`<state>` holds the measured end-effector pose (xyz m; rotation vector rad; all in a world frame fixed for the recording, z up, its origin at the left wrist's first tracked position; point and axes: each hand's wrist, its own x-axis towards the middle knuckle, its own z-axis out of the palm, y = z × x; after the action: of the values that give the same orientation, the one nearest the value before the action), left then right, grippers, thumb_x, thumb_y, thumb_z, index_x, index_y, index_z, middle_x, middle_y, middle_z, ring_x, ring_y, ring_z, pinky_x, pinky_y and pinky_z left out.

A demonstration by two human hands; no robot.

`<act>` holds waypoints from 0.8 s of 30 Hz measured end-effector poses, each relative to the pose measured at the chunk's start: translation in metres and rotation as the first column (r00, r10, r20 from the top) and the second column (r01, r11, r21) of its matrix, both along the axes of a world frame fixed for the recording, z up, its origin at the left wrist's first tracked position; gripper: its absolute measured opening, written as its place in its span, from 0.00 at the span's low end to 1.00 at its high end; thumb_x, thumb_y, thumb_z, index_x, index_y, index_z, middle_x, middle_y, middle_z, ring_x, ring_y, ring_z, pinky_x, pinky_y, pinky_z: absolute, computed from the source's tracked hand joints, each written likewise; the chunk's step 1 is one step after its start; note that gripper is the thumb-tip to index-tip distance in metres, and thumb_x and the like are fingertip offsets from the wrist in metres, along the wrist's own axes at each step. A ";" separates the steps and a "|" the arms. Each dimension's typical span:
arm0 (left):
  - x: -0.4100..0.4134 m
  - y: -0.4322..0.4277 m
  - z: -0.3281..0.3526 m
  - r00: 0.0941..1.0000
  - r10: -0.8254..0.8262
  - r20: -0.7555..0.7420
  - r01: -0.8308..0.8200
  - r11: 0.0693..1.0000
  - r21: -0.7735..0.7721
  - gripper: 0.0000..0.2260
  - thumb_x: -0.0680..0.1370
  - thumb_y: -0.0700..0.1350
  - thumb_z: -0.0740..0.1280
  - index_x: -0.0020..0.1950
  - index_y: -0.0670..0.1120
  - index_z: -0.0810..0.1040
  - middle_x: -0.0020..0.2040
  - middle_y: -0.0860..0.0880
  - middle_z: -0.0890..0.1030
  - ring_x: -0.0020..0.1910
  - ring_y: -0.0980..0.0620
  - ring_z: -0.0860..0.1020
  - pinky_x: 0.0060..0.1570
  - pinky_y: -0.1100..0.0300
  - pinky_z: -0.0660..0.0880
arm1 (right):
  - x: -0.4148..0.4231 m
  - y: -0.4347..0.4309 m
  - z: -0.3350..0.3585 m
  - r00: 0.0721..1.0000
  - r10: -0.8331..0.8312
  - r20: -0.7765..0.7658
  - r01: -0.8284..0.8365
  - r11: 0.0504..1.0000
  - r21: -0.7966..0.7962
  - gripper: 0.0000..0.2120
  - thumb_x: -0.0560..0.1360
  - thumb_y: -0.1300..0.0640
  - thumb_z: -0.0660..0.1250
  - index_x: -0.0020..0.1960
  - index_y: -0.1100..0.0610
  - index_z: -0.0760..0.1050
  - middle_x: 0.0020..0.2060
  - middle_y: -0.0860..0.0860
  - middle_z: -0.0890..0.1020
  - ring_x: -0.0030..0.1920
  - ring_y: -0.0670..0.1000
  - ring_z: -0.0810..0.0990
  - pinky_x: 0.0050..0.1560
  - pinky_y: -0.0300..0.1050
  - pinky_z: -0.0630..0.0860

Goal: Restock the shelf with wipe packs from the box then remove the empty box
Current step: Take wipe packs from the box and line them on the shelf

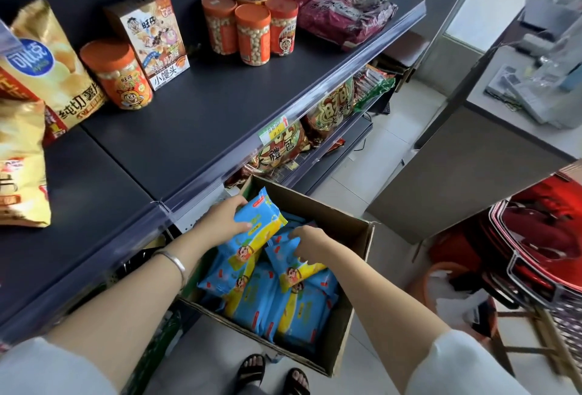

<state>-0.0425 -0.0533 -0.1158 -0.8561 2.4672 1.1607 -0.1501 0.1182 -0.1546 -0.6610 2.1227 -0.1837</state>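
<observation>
Wipe packs (277,294), blue with a yellow band and a cartoon figure, lie heaped in an open cardboard box (352,268) that sits low in front of the shelf (176,130), below its front edge and just beyond the person's sandalled feet (271,374). The left hand (225,216), with a silver bangle (171,260) on its wrist, is closed around the upper end of one raised pack (259,221), thumb underneath and fingers over the top, so that the pack tilts up out of the pile near the box's far left corner. The right hand (310,243) reaches into the middle of the box with fingers curled down onto another pack (293,264); it touches the wrapper, but whether it has a firm grip cannot be told. The dark shelf above has a broad bare stretch at its front, with orange-lidded snack jars (252,29), a snack carton (151,38) and chip bags (41,64) standing toward the back and left. To the right, stacked red baskets (541,237) stand near the box.
</observation>
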 end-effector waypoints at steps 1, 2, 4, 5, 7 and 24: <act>0.002 -0.001 -0.002 1.000 -0.009 0.017 0.010 1.000 -0.007 0.12 0.75 0.44 0.69 0.55 0.51 0.69 0.51 0.51 0.79 0.44 0.51 0.79 0.39 0.57 0.76 | -0.001 0.001 -0.004 0.994 0.073 -0.076 -0.074 0.997 -0.006 0.23 0.76 0.64 0.60 0.70 0.51 0.68 0.60 0.59 0.76 0.57 0.58 0.78 0.55 0.49 0.77; 0.003 -0.001 -0.004 0.999 -0.020 0.034 0.021 1.000 -0.011 0.12 0.75 0.45 0.69 0.54 0.52 0.69 0.50 0.51 0.79 0.44 0.51 0.80 0.41 0.55 0.77 | -0.003 0.004 -0.007 0.980 0.135 -0.148 -0.137 0.991 0.000 0.24 0.76 0.63 0.60 0.70 0.49 0.68 0.62 0.57 0.74 0.59 0.58 0.75 0.55 0.48 0.75; 0.006 -0.001 -0.008 0.997 -0.037 0.063 0.039 0.999 -0.026 0.12 0.75 0.46 0.69 0.53 0.53 0.69 0.49 0.52 0.80 0.44 0.51 0.80 0.44 0.51 0.79 | -0.007 0.011 -0.008 0.907 0.286 -0.308 -0.279 0.958 0.066 0.25 0.75 0.61 0.62 0.70 0.47 0.66 0.62 0.56 0.69 0.61 0.59 0.70 0.55 0.51 0.73; 0.007 -0.001 -0.010 0.997 -0.039 0.072 0.042 0.999 -0.032 0.12 0.75 0.46 0.69 0.53 0.54 0.69 0.49 0.53 0.80 0.44 0.51 0.81 0.45 0.50 0.80 | -0.007 0.014 -0.007 0.851 0.371 -0.372 -0.350 0.928 0.124 0.26 0.75 0.59 0.64 0.71 0.46 0.65 0.63 0.55 0.67 0.62 0.60 0.67 0.54 0.53 0.71; 0.008 0.001 -0.012 0.996 -0.038 0.080 0.041 0.999 -0.033 0.11 0.75 0.46 0.69 0.53 0.54 0.69 0.49 0.52 0.80 0.44 0.50 0.81 0.46 0.48 0.80 | -0.003 0.017 -0.005 0.765 0.486 -0.423 -0.438 0.874 0.211 0.29 0.73 0.55 0.68 0.71 0.48 0.62 0.64 0.54 0.65 0.64 0.60 0.65 0.56 0.55 0.68; -0.010 -0.008 0.063 0.995 -0.096 0.000 0.090 0.938 -0.336 0.11 0.76 0.48 0.67 0.57 0.54 0.70 0.55 0.52 0.78 0.52 0.47 0.78 0.47 0.55 0.72 | 0.000 0.018 0.058 0.781 0.250 -0.572 -0.333 0.942 -0.042 0.12 0.77 0.53 0.62 0.60 0.52 0.69 0.55 0.52 0.80 0.58 0.56 0.77 0.57 0.47 0.67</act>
<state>-0.0526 -0.0610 -0.0527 -0.8044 2.7323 0.7272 -0.1503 0.1363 -0.0964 -1.2466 2.5363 0.0457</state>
